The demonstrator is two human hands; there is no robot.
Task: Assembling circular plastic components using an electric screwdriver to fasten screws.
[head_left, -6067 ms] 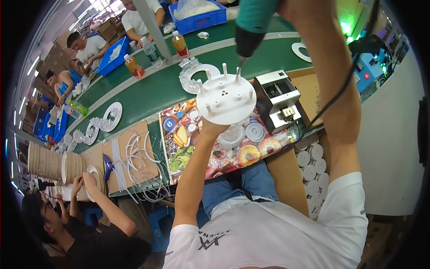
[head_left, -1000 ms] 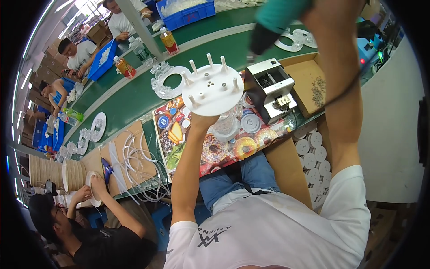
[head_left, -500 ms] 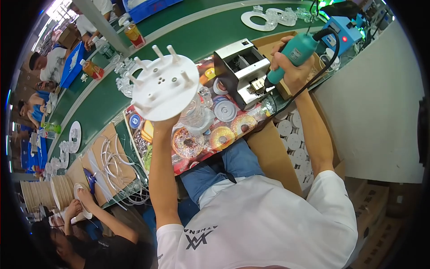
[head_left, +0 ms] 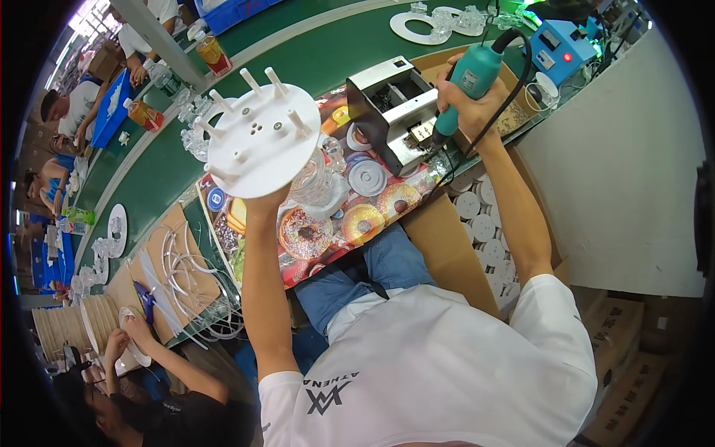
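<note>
My left hand (head_left: 268,200) grips a white round plate with upright pegs (head_left: 262,141) from beneath; most of its fingers are hidden under the plate. Clear plastic parts (head_left: 316,182) show just below the plate's right side. In my right hand (head_left: 477,112) is a teal electric screwdriver (head_left: 474,74), fingers wrapped round its body. Its tip points down at the front of a silver and black screw feeder (head_left: 395,112), beside a small metal slot (head_left: 421,133). Whether the tip touches a screw cannot be made out.
A mat printed with doughnuts (head_left: 305,235) covers the bench before me. At the far right stands a blue power box (head_left: 562,52) with a red light. An open carton of white discs (head_left: 484,223) sits right of my lap. A co-worker's hands (head_left: 130,335) handle a spool at lower left.
The screwdriver has tilted more upright, its tip still by the feeder's front. The whole view has shifted slightly; my left hand keeps hold of the plate.
</note>
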